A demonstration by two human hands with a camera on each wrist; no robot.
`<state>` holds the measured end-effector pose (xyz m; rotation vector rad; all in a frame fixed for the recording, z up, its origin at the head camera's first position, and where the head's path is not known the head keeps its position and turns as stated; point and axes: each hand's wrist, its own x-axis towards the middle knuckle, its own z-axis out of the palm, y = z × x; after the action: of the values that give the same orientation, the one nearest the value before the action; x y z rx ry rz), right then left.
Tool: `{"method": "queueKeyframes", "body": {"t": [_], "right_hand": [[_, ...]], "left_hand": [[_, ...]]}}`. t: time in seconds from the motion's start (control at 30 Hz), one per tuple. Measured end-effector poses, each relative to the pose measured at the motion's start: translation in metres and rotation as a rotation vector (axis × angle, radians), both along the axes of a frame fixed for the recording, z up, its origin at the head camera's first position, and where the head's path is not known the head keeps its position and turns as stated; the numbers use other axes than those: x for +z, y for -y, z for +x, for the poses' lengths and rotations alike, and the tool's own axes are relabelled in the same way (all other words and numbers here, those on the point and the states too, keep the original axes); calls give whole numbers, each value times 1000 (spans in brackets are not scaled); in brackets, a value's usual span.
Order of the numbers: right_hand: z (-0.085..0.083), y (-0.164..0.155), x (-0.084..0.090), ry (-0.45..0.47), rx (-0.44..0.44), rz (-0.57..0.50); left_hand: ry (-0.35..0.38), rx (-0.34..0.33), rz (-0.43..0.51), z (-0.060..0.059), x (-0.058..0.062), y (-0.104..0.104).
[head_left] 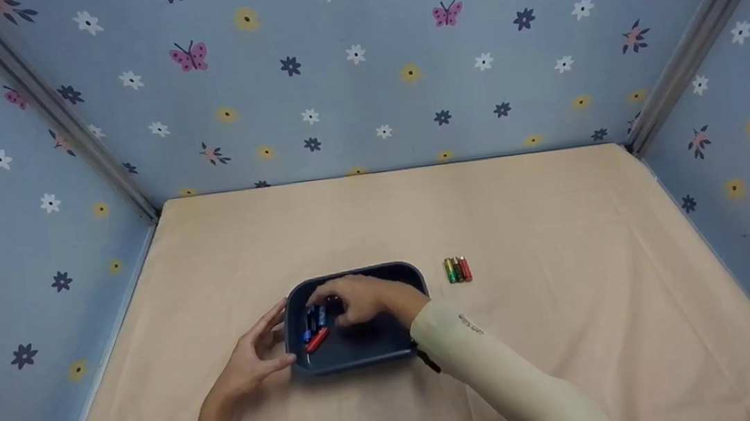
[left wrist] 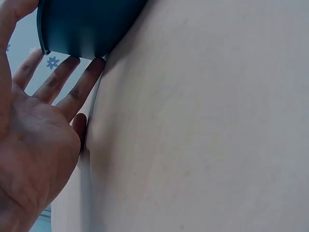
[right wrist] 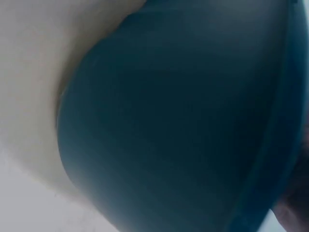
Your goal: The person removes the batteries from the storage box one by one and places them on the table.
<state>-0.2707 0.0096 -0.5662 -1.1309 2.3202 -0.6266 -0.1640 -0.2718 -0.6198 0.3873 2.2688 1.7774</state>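
A dark blue tray [head_left: 357, 361] sits on the beige cloth in the head view, and its wall also shows in the left wrist view [left wrist: 87, 24]. Several batteries lie at its left end, among them a red one [head_left: 317, 340] and a blue one [head_left: 320, 315]. My left hand [head_left: 275, 338] is spread flat beside the tray, its fingertips [left wrist: 96, 65] touching the outer wall. My right hand [head_left: 333, 303] reaches into the tray from the right, fingers curled down round a dark battery [head_left: 334, 305]. The right wrist view shows only the blurred tray inside [right wrist: 183, 121].
Three batteries [head_left: 458, 269], green, dark and red, lie side by side on the cloth [head_left: 563, 274] just right of the tray. Blue flowered walls [head_left: 360, 65] close in the back and both sides, with metal posts in the corners.
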Motion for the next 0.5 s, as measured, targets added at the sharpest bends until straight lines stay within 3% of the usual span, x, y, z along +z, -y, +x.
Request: {"method": "queueKeyframes", "body": {"t": [0.23,0.5], "right_hand": [[3,-2,6,-47,-15,101],[7,-3,6,-101,27,176]], "left_hand": [[-19,-5,-8,0,0,1],[-11,-6,-17,0,1,1]]}}
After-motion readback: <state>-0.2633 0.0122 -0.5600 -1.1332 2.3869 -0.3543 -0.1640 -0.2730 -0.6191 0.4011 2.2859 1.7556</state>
